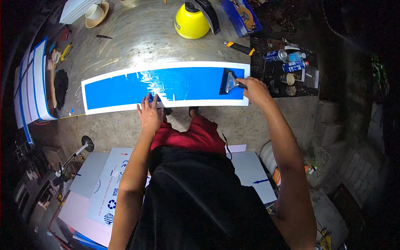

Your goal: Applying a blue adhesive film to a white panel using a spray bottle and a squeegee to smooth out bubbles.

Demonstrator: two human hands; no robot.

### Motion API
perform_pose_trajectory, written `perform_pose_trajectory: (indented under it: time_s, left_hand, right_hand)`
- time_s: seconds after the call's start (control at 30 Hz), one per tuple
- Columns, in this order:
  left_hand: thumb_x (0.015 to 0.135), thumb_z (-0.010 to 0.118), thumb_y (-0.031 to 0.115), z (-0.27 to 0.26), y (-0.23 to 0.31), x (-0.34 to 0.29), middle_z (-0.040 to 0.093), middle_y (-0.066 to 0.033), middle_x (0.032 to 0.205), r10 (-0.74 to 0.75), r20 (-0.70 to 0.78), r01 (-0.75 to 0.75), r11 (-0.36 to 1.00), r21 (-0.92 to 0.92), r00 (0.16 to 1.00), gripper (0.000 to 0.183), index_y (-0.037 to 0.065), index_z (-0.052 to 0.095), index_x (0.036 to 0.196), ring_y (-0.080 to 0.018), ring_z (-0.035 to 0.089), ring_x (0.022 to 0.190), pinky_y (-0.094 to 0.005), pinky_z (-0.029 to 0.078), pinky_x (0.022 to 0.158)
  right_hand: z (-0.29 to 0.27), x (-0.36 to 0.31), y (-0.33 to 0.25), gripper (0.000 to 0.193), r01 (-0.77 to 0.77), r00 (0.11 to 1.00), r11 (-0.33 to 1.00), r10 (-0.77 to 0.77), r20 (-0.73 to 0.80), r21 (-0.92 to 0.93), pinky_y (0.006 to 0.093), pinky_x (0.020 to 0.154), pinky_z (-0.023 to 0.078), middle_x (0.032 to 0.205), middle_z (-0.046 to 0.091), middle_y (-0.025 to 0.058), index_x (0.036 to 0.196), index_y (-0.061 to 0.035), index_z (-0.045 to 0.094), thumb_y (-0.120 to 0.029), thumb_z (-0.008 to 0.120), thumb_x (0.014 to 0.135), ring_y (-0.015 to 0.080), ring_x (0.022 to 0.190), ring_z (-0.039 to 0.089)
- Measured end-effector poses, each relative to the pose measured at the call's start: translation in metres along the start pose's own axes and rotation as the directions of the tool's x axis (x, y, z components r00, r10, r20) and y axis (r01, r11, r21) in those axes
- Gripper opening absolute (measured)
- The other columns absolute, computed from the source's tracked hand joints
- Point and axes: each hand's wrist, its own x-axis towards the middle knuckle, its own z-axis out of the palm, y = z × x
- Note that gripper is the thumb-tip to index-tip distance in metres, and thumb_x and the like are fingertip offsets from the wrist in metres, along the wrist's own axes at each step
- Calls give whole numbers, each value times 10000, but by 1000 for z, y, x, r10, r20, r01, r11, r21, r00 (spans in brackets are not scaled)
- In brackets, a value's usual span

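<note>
A long white board covered by a glossy blue film (121,88) lies along the near edge of the metal table. On its near edge, left of the middle, rests my left hand (151,114), fingers spread and pressing lightly on the film. My right hand (255,88) grips the handle of a squeegee (230,83) at the board's right end. Its dark blade lies across the blue film near the white border. Bright glare and some wrinkles show in the film just beyond my left hand.
A yellow kettle-like container (191,21), a utility knife (239,47) and a blue bin (241,18) sit toward the back. Spray cans (275,56) stand at right on a dark surface. A cup on a saucer (97,18) is far left. Printed sheets (109,187) lie behind me.
</note>
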Motion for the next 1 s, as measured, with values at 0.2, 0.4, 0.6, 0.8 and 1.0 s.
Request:
perform_pose_trajectory:
  time_s: [0.2, 0.4, 0.6, 0.8, 1.0]
  left_hand:
    - [845, 716, 249, -5, 13, 1, 302, -124, 1580, 53, -11, -53, 999, 8, 999, 733, 235, 403, 1508, -347, 271, 1461, -610, 167, 1189]
    - [831, 731, 246, -15, 31, 2, 300, -118, 1582, 102, 22, -102, 995, -1, 994, 746, 238, 411, 1505, -348, 274, 1456, -615, 166, 1190]
    - [840, 732, 264, -16, 47, 2, 280, -107, 1596, 177, 70, -178, 984, 0, 982, 757, 267, 391, 1516, -357, 263, 1465, -625, 170, 1189]
    - [874, 696, 275, -10, 55, 0, 260, -90, 1611, 193, 112, -197, 980, 20, 975, 713, 280, 385, 1516, -356, 249, 1479, -638, 156, 1186]
    - [876, 693, 268, -6, 51, 0, 260, -77, 1619, 174, 133, -180, 983, 30, 976, 719, 295, 382, 1524, -362, 258, 1475, -644, 163, 1180]
  right_hand:
    - [-6, -19, 36, 557, -127, 992, 992, 127, 9, 25, 445, 993, 489, 1200, 643, 189, 1330, -150, 638, -3, 636, 793, 356, 1131, 623]
    - [-23, -42, 63, 523, -209, 978, 974, 207, -38, -88, 444, 946, 507, 1150, 656, 166, 1316, -132, 640, -34, 676, 804, 362, 1090, 637]
    - [-23, -15, 5, 490, -25, 998, 999, 27, -59, 38, 451, 971, 489, 1204, 643, 161, 1295, -163, 657, -54, 620, 819, 352, 1126, 621]
    - [-4, 17, -20, 515, 20, 1000, 999, -21, -19, -45, 439, 990, 483, 1214, 643, 149, 1306, -154, 648, -33, 619, 806, 346, 1129, 622]
    - [-29, -6, 32, 532, -123, 991, 991, 125, 48, -49, 451, 988, 492, 1224, 642, 161, 1326, -155, 634, -34, 638, 807, 347, 1140, 621]
